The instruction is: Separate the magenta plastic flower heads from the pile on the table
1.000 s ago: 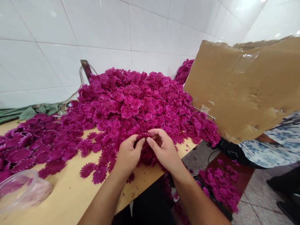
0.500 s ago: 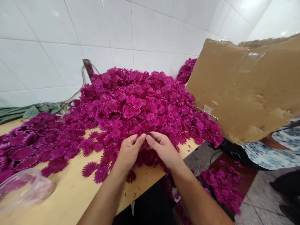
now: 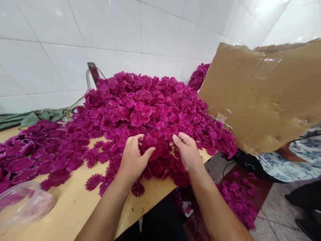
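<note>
Forearms reaching in over the bench's (image 3: pixel 82 204) near edge, the left hand (image 3: pixel 132 157) spreads thumb from fingers and the right hand (image 3: pixel 188 151) curls, grip unclear, at magenta flowers (image 3: pixel 150 103) heaped there up to that edge.

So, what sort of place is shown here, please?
Probably a small flower workshop: magenta flower heads lie heaped on a yellowish worktable, beside a torn cardboard panel, before a white-tiled wall.

Glossy white tiled wall (image 3: pixel 163 30), speckled grey floor (image 3: pixel 272 214).
</note>
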`<control>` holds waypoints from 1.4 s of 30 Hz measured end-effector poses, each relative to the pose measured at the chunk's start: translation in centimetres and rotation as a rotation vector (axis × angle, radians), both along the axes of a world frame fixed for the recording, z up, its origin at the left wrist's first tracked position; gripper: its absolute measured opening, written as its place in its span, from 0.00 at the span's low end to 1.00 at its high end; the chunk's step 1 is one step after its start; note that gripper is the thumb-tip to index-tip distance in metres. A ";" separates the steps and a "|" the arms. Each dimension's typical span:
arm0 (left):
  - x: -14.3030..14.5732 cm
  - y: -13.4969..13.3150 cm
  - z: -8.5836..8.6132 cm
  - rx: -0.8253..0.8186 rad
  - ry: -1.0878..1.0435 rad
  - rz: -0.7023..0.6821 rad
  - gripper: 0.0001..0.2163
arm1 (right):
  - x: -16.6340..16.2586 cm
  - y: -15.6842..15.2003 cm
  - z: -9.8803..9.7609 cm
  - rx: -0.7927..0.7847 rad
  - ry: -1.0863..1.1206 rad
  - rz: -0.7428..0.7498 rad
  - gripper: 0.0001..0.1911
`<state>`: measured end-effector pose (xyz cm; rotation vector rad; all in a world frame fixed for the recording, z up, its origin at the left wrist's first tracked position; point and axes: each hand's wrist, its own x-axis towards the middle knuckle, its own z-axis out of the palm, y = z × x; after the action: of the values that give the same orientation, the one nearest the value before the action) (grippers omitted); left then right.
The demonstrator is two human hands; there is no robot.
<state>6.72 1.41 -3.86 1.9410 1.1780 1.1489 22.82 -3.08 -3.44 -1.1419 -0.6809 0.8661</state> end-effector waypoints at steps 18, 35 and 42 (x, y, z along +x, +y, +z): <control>1.2 -1.9 0.7 -0.060 -0.159 -0.183 0.10 | -2.6 -0.7 -0.7 0.039 -0.410 0.228 0.23; 0.5 -0.8 0.2 -0.363 -0.341 -0.152 0.14 | -3.9 -0.6 -0.4 0.049 -0.535 0.316 0.14; 0.1 -0.5 -0.1 -0.428 -0.399 -0.180 0.17 | -4.1 0.2 -0.4 0.095 -0.425 0.403 0.13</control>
<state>6.85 0.87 -3.96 1.3856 0.9203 1.0265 18.71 -2.86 -3.85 -1.1307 -1.3228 0.9207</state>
